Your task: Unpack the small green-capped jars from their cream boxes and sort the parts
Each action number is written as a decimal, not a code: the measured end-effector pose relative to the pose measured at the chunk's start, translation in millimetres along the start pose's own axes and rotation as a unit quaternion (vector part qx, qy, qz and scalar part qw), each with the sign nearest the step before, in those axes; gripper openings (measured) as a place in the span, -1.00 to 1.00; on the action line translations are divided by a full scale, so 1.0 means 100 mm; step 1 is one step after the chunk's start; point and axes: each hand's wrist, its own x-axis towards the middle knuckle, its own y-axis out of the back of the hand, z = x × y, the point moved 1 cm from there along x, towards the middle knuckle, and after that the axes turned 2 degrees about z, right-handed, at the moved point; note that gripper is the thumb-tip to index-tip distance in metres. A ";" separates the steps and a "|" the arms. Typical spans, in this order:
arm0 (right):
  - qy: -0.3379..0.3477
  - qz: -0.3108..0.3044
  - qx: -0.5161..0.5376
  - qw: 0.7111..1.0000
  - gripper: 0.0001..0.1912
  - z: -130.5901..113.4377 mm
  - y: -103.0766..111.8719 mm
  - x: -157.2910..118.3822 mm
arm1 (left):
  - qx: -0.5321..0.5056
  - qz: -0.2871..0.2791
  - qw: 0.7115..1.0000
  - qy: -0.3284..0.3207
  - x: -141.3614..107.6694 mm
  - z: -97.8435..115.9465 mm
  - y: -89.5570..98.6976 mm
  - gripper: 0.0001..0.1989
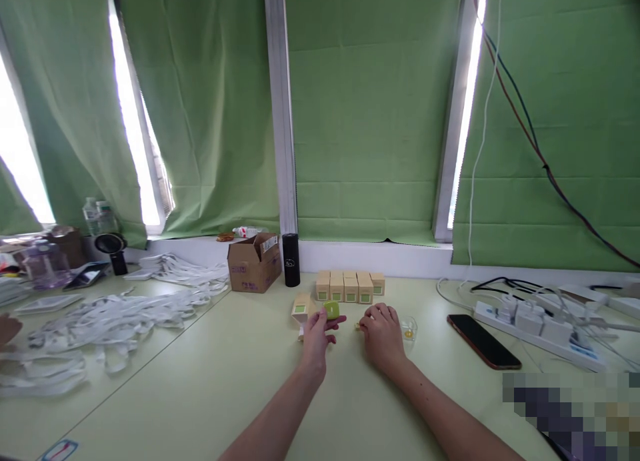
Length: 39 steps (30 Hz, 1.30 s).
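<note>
Two bare forearms lead to the left hand, pinching a green case, long axis unclear. Across a gap rightward, the right hand pinches a small piece, fingertips facing the case.

Case is lime green, boxes tan with green squares, carton brown, cylinder black, straps white, desk pale yellow-green, blinds plain green.

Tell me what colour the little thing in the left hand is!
The little thing in the left hand is yellowish green, seen best in the head view.
</note>
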 end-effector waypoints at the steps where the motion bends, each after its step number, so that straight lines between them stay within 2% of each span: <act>1: 0.000 -0.005 0.001 1.000 -0.76 0.00 0.04 -0.04 | 0.024 0.005 0.999 -0.022 0.02 -0.01 0.00 -0.43; 3: 0.002 -0.025 0.005 1.000 -0.77 -0.02 0.12 -0.13 | 0.098 0.019 0.991 -0.087 0.07 -0.01 0.01 -0.44; 6: 0.020 -0.075 0.022 0.997 -0.81 -0.10 0.22 -0.29 | 0.197 0.035 0.963 -0.180 0.14 -0.01 0.04 -0.52; 10: 0.033 -0.124 0.043 0.991 -0.83 -0.21 0.29 -0.38 | 0.268 0.034 0.929 -0.254 0.16 0.04 0.09 -0.76; 13: 0.028 -0.145 0.045 0.988 -0.84 -0.23 0.32 -0.36 | 0.325 0.007 0.896 -0.302 0.14 0.07 0.12 -0.97; 15: 0.025 -0.154 0.045 0.987 -0.84 -0.24 0.33 -0.34 | 0.404 -0.013 0.849 -0.342 0.14 0.06 0.13 -0.89; 18: 0.020 -0.165 0.043 0.985 -0.83 -0.24 0.34 -0.33 | 0.528 -0.016 0.754 -0.391 0.18 0.00 0.14 -0.81; 20: 0.018 -0.171 0.043 0.984 -0.82 -0.25 0.35 -0.33 | 0.566 -0.007 0.717 -0.406 0.21 -0.06 0.15 -0.79; 23: 0.014 -0.180 0.042 0.983 -0.81 -0.25 0.36 -0.32 | 0.611 -0.007 0.683 -0.400 0.23 -0.11 0.15 -0.75; 26: 0.013 -0.191 0.043 0.980 -0.82 -0.25 0.36 -0.31 | 0.680 -0.028 0.659 -0.322 0.22 -0.10 0.13 -0.71; 28: 0.013 -0.197 0.044 0.979 -0.82 -0.25 0.36 -0.31 | 0.710 -0.042 0.647 -0.273 0.20 -0.07 0.12 -0.70; 31: 0.006 -0.191 0.038 0.981 -0.82 -0.23 0.36 -0.30 | 0.724 -0.049 0.642 -0.249 0.19 -0.04 0.10 -0.68; 35: -0.026 -0.145 0.014 0.989 -0.76 -0.08 0.40 -0.21 | 0.734 -0.050 0.636 -0.233 0.18 -0.01 0.10 -0.68; 39: -0.071 -0.045 -0.049 0.995 -0.70 0.18 0.39 -0.12 | 0.740 -0.053 0.631 -0.225 0.17 0.00 0.09 -0.70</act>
